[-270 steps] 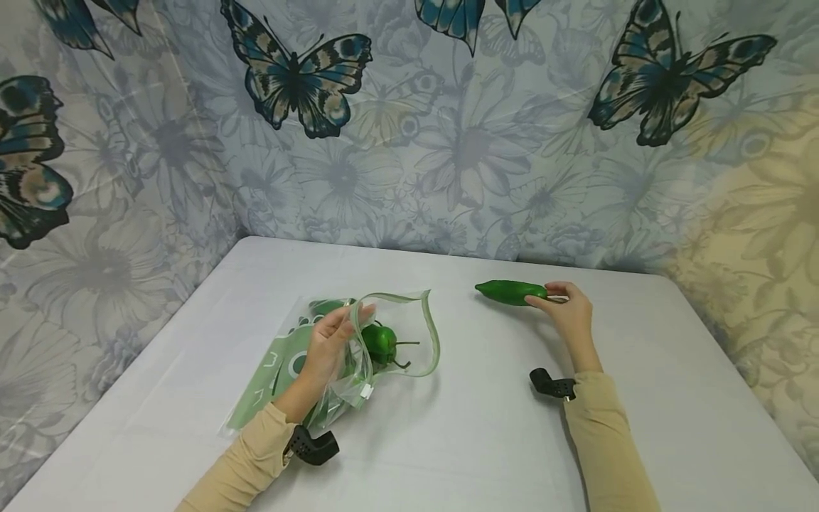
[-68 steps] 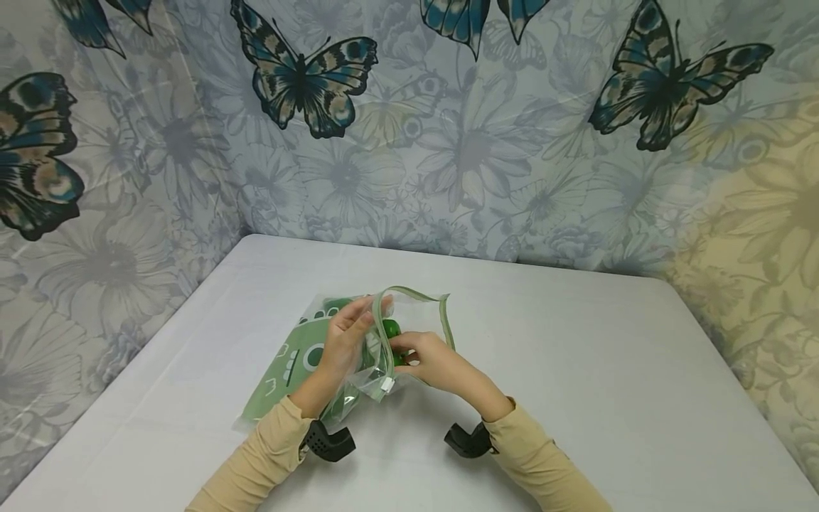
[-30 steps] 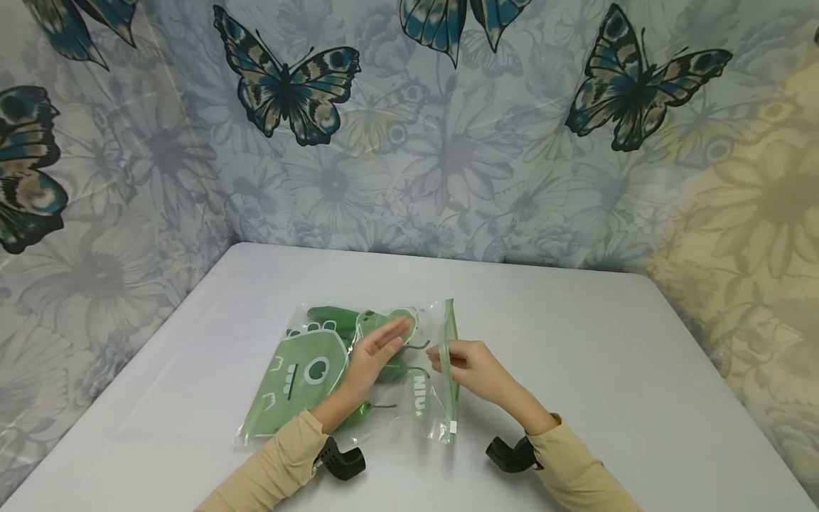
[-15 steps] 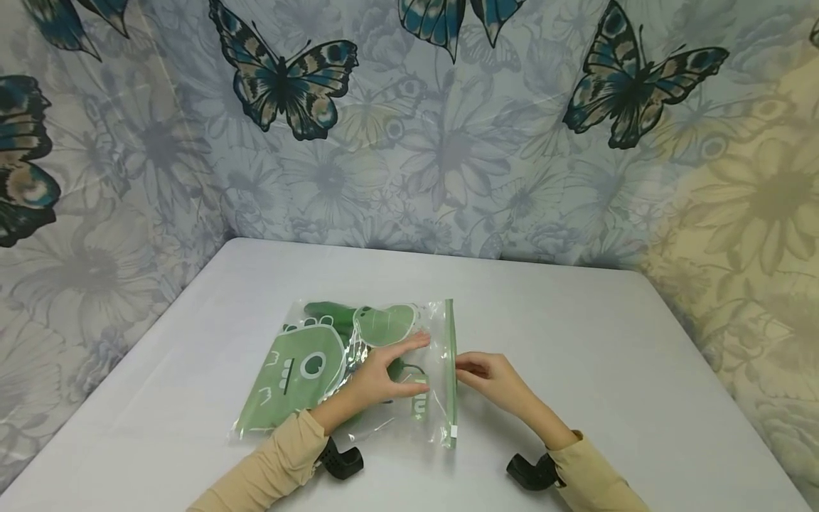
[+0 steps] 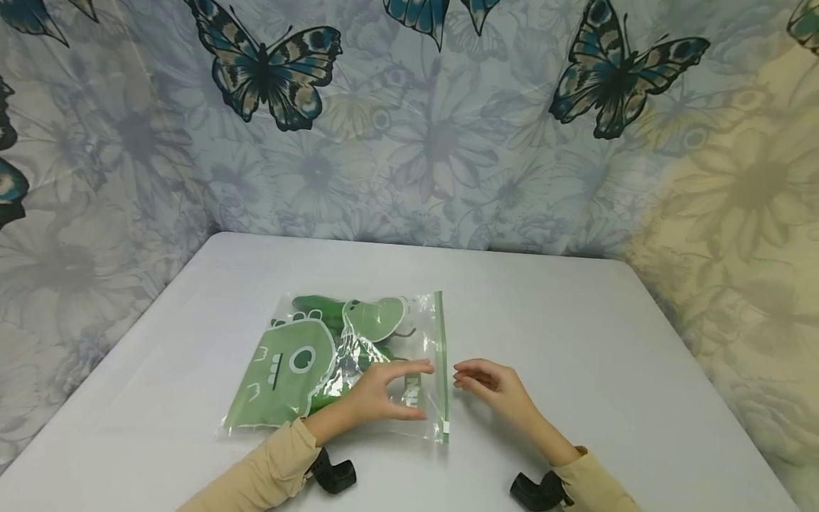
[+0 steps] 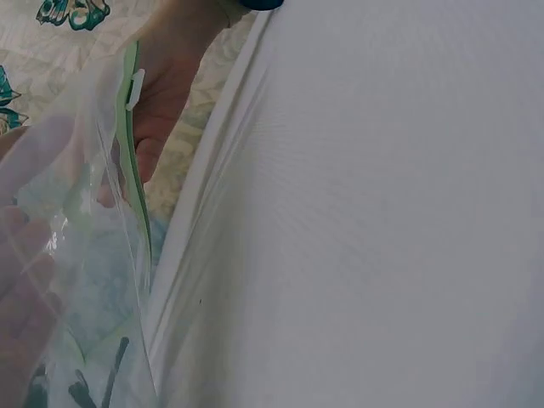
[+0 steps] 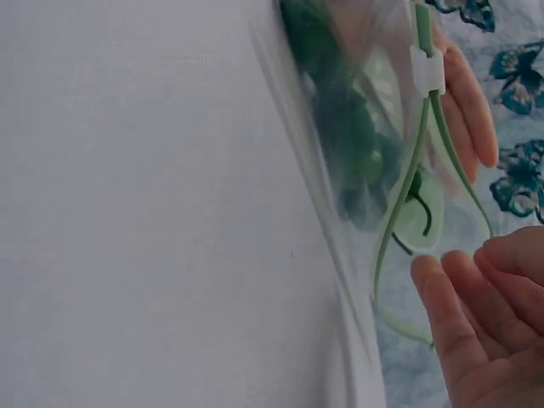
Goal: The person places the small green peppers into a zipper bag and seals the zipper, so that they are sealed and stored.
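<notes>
A clear zip bag (image 5: pixel 269 409) with a green cartoon print lies on the table. Through its film show green peppers (image 5: pixel 320 307), partly hidden by the print and glare. My left hand (image 5: pixel 380 395) lies over the bag's right part, thumb and fingers spread wide and gripping nothing. Just right of the green zip strip (image 5: pixel 441 341), my right hand (image 5: pixel 502 391) has loosely bent fingers with nothing visible between them. In the right wrist view the two strips part below the white slider (image 7: pixel 427 72), leaving the mouth gaping near my right fingertips (image 7: pixel 425 268).
The white table (image 5: pixel 544 306) extends around the bag. Behind it hangs a patterned cloth (image 5: pixel 441 178) with butterflies. A black wrist camera (image 5: pixel 334 475) sits below the left hand, another camera (image 5: pixel 537 492) below the right.
The long pepper, earlier in my right hand, went into the bag. My right hand has come out past the strip. My left hand has let go of the bag's mouth and moved nearer me.
</notes>
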`<act>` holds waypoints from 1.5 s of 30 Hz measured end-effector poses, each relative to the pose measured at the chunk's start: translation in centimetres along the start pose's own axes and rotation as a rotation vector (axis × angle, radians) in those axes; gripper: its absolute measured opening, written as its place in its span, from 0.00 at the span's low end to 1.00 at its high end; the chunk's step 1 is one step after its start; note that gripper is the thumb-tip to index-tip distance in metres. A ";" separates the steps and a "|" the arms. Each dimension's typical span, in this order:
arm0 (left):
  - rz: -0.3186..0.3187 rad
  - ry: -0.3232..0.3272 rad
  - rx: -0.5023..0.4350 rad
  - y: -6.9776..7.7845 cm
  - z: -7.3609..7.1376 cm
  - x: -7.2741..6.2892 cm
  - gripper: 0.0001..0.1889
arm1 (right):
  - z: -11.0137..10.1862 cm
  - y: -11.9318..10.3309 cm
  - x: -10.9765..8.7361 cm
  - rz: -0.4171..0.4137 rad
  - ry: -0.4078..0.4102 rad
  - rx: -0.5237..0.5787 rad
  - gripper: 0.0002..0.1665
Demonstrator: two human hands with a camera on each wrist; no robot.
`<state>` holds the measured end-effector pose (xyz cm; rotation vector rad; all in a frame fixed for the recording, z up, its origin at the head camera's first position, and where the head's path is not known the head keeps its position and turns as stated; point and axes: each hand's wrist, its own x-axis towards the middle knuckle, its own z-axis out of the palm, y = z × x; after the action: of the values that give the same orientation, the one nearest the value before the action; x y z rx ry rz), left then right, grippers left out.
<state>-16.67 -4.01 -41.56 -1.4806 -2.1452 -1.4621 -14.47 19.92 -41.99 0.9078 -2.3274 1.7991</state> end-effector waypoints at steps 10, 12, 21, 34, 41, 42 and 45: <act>-0.108 -0.051 -0.026 -1.9 1.8 -1.7 0.32 | 1.6 1.1 -1.2 -0.262 -0.033 0.089 0.20; -0.109 -0.064 0.000 -1.8 1.8 -1.7 0.33 | 1.8 0.9 -1.2 -0.265 -0.047 0.085 0.20; -0.077 -0.096 0.121 -1.9 1.5 -1.9 0.37 | 3.2 -1.4 -1.3 -0.297 -0.060 0.043 0.19; -0.057 -0.141 0.127 -3.1 2.1 -1.6 0.38 | 2.7 -1.2 -1.3 -0.267 -0.202 -0.143 0.17; -0.112 -0.223 0.152 -2.5 2.2 -1.9 0.39 | 3.1 -1.3 -1.6 -0.258 -0.224 -0.187 0.17; -0.124 -0.231 0.157 -2.4 2.3 -1.9 0.39 | 3.1 -1.3 -1.6 -0.260 -0.222 -0.195 0.17; -0.154 -0.263 0.183 -2.4 2.5 -2.0 0.39 | 3.2 -1.3 -1.7 -0.262 -0.217 -0.212 0.17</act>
<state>-16.63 -3.44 -45.47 -1.5441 -2.5201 -1.1275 -11.54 17.53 -42.57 1.3549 -2.3270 1.3862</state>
